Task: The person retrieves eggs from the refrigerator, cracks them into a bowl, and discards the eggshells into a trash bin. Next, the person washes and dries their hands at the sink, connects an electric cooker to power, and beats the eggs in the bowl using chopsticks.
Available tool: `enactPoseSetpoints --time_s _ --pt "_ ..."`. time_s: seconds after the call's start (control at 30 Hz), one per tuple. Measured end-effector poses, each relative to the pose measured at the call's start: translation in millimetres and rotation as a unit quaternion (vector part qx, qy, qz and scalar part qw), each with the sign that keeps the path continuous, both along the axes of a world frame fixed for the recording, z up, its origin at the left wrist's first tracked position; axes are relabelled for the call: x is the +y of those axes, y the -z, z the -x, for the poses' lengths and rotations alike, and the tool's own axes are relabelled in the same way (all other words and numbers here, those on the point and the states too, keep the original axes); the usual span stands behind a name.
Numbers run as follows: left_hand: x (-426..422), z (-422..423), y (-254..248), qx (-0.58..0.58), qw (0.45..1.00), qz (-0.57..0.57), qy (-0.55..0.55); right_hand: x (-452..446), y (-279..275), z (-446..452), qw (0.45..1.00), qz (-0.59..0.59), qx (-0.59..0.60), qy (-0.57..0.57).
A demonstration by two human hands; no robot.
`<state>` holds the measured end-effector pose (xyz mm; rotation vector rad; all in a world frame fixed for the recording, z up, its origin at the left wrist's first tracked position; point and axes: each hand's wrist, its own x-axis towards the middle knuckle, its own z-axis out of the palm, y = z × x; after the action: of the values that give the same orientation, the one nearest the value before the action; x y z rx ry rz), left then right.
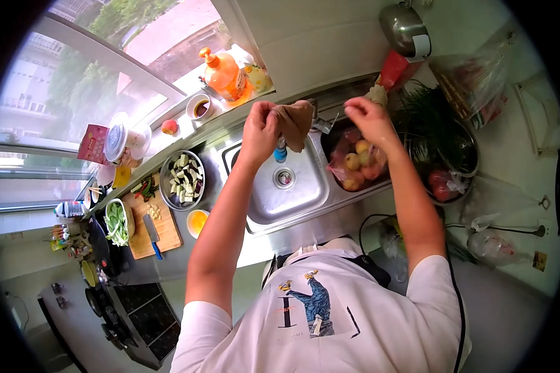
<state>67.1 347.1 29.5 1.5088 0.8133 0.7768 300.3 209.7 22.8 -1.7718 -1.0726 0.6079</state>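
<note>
My left hand (259, 133) is closed on a brown cloth (295, 124), which hangs over the far side of the sink (283, 202). Behind the cloth, part of the metal faucet (322, 123) shows, with a blue piece (280, 151) below it. My right hand (370, 122) is raised to the right of the faucet, apart from the cloth. Its fingers are loosely bent with nothing visible in them. Under that hand, the right basin holds a plastic bag of round fruit (354, 161).
Left of the sink are a bowl of cut eggplant (183, 180), a bowl of yellow liquid (197, 222) and a cutting board (168, 233) with a knife (152, 235). An orange pump bottle (225, 76) stands on the sill. Greens (438, 127) lie at right.
</note>
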Motion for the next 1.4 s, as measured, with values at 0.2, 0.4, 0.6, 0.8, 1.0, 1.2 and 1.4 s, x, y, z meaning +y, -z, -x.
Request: enactPoseSetpoints --time_s 0.2,0.4,0.6,0.8,1.0,1.2,1.4 --pt "-22 26 -36 0.069 0.995 0.012 0.074 6 -8 116 0.980 -0.075 0.039 -0.183" --pt "-30 88 -30 0.137 0.984 -0.077 0.079 21 10 143 0.984 -0.048 0.068 -0.157" --pt "-40 133 -19 0.252 0.951 -0.178 0.036 15 -31 156 0.979 0.016 -0.063 -0.192" --pt "-60 140 -40 0.200 0.960 -0.194 -0.011 22 -17 175 0.926 -0.081 -0.357 -0.093" --pt "-87 128 -82 0.132 0.944 -0.263 0.149 33 21 175 0.991 0.050 0.102 -0.065" --pt "-81 113 -129 0.084 0.902 -0.359 0.225 25 -113 234 0.895 0.024 -0.364 -0.255" --pt "-58 53 -116 -0.515 0.807 0.257 0.131 -9 -133 244 0.968 -0.221 0.040 -0.114"
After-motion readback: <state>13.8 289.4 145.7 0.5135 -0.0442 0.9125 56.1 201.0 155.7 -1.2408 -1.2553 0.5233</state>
